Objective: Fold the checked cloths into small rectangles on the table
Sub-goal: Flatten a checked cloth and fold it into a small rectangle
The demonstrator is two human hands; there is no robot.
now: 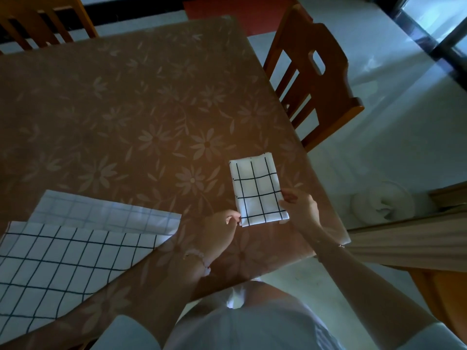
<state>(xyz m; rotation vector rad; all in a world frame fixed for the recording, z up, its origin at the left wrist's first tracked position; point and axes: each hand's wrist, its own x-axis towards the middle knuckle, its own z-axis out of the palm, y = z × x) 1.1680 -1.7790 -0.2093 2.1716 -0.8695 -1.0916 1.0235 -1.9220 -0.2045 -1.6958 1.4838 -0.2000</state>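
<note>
A white cloth with black checks, folded into a small rectangle (257, 189), lies near the right edge of the brown flowered table (126, 109). My left hand (222, 229) pinches its near left corner. My right hand (299, 207) grips its near right corner. At the near left lie two unfolded checked cloths: one with dark lines (63, 269) on top, one with pale lines (101, 212) under and behind it.
A wooden chair (313, 79) stands at the table's right side, another chair (43, 21) at the far left. A white round object (384, 203) sits on the pale floor to the right. A wooden piece with striped fabric (409, 241) is near right.
</note>
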